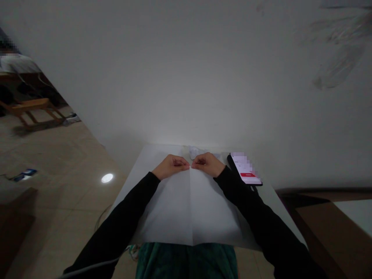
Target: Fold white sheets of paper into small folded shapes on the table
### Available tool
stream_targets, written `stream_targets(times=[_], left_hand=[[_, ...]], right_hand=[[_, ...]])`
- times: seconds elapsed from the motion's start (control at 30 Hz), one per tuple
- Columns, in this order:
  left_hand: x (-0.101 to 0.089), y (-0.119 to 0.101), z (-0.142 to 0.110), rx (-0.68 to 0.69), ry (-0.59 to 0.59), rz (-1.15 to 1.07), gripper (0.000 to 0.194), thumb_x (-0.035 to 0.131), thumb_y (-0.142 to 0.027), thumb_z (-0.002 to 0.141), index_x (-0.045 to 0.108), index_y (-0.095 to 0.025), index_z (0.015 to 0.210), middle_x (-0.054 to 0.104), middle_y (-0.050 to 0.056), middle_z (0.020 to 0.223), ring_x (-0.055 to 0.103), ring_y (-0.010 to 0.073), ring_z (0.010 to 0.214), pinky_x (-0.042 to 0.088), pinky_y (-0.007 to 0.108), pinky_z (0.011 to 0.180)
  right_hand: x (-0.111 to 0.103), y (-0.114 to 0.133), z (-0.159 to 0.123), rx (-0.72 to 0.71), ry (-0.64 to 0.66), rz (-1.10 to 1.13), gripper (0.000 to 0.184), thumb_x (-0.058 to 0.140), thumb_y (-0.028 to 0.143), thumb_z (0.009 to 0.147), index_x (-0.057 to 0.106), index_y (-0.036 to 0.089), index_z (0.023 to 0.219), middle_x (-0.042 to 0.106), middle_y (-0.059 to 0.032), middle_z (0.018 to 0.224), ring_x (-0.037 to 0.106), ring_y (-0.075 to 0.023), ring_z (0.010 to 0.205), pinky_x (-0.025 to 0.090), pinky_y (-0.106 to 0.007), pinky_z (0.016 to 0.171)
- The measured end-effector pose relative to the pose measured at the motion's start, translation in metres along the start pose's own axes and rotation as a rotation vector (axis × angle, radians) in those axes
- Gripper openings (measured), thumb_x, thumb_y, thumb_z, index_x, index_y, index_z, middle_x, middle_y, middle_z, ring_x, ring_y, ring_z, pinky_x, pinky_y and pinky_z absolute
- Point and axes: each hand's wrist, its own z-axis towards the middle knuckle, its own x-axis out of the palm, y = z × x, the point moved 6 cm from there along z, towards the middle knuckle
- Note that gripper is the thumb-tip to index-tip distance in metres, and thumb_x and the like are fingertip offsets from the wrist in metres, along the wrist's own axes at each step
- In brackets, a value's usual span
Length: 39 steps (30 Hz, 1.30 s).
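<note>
A large white sheet of paper (174,209) lies over the table, with a crease running down its middle to the near edge. My left hand (172,166) is closed, thumb and finger pinched at the upper end of that crease. Just beside it, almost touching, my right hand (208,164) makes the same pinch from the other side. A tiny white bit of the paper shows between the two sets of fingertips. The fingers partly hide the paper's far edge.
A lit phone (246,170) lies right of my right hand. A crumpled pale thing (196,152) rests at the back against the wall (186,77). Cardboard (334,221) is at the right. Left are a wooden chair (35,106) and a person in white (19,64).
</note>
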Motion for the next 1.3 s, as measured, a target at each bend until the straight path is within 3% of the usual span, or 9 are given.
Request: stream_targets(times=[0.27,0.53,0.77,1.03,1.3], left_hand=[[0.000,0.001,-0.001,-0.016,-0.071,0.000,0.020,0.074,-0.031,0.071,0.071,-0.013,0.079,0.072,0.003,0.074,0.064,0.0107,0.065,0.049,0.022,0.067],[-0.002,-0.003,-0.003,-0.020,-0.105,-0.003,0.023,0.074,-0.033,0.070,0.069,-0.012,0.078,0.071,0.003,0.073,0.063,0.0106,0.065,0.048,0.022,0.066],[0.004,0.006,-0.005,-0.094,0.067,-0.040,0.025,0.073,-0.034,0.072,0.069,-0.012,0.080,0.071,0.004,0.076,0.063,0.0113,0.065,0.048,0.022,0.064],[0.005,0.011,-0.006,-0.145,0.075,-0.053,0.021,0.075,-0.032,0.070,0.071,-0.012,0.077,0.072,0.003,0.073,0.062,0.0092,0.061,0.047,0.019,0.062],[0.006,0.008,-0.007,-0.144,0.069,-0.050,0.021,0.075,-0.032,0.069,0.072,-0.012,0.075,0.072,0.003,0.071,0.062,0.0091,0.059,0.047,0.019,0.060]], right_hand=[[-0.001,0.006,-0.001,0.032,0.001,-0.086,0.010,0.066,0.022,0.074,0.068,0.015,0.068,0.067,-0.0022,0.065,0.057,-0.0124,0.061,0.044,-0.025,0.062],[0.000,0.004,0.000,0.038,-0.046,-0.078,0.009,0.068,0.021,0.073,0.067,0.014,0.068,0.065,-0.0018,0.064,0.056,-0.0118,0.060,0.043,-0.024,0.060],[0.001,0.008,-0.001,0.044,0.005,-0.089,0.009,0.067,0.021,0.074,0.067,0.014,0.069,0.064,-0.0011,0.064,0.054,-0.0109,0.059,0.041,-0.023,0.058],[-0.005,0.004,-0.006,0.119,0.163,-0.189,0.011,0.070,0.023,0.072,0.071,0.014,0.066,0.061,0.0012,0.056,0.053,-0.0110,0.057,0.038,-0.023,0.057],[-0.009,0.003,-0.008,0.167,0.165,-0.136,0.010,0.072,0.024,0.069,0.075,0.014,0.068,0.070,-0.0026,0.062,0.059,-0.0136,0.060,0.043,-0.024,0.058]])
